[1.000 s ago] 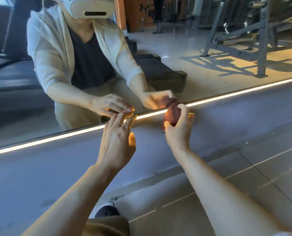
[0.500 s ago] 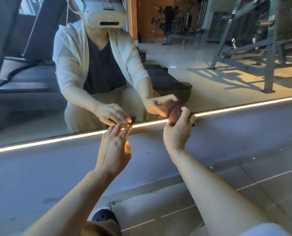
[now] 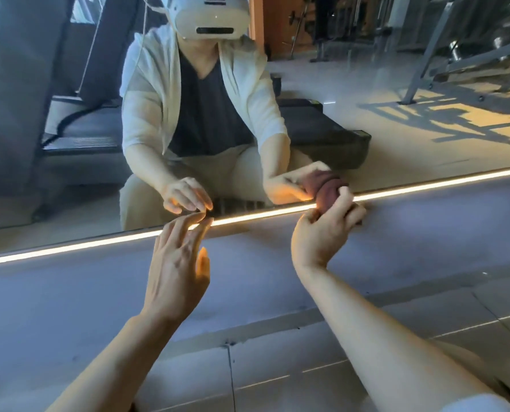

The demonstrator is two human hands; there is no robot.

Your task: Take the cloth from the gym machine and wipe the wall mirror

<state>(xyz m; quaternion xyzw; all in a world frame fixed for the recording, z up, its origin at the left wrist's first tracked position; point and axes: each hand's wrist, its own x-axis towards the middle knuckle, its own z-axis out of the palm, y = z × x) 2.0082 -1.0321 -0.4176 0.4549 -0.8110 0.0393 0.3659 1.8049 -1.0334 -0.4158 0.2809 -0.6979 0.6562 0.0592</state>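
Two hands reach the wall mirror (image 3: 366,120). The left hand (image 3: 178,263) is spread, fingertips at the one light strip (image 3: 69,248). The right hand (image 3: 325,230) grips the single bunched cloth (image 3: 326,193), pressed against the mirror's lower edge.

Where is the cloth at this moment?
In the head view, right of centre, the reddish cloth is bunched in the right hand, against the bottom edge of the wall mirror at the lit strip.
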